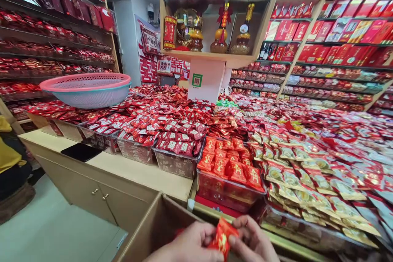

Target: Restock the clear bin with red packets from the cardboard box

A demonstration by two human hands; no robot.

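1. With twelve o'clock straight ahead of the hands, we find the red packet at the bottom of the view, held up between both hands; the fingers cover its sides, and its gold print is only partly readable.
2. Our left hand has thumb and fingers clamped on the packet's left side; our right hand pinches its right side, thumb in front. Both are cut off by the lower edge.
3. The cardboard box opens at nine o'clock — the left hand hides much of its inside, where we glimpse some red but cannot tell what it is.
4. A yellow garment, between nine and ten o'clock, is cut off by the left edge.
5. At twelve o'clock a clear tub of orange-red packets stands just beyond the hands; gold-and-red packets heap up at two o'clock.
6. At ten o'clock a black flat object lies on the counter; further off, a pink basket sits on a blue one, blocking part of the shelves.
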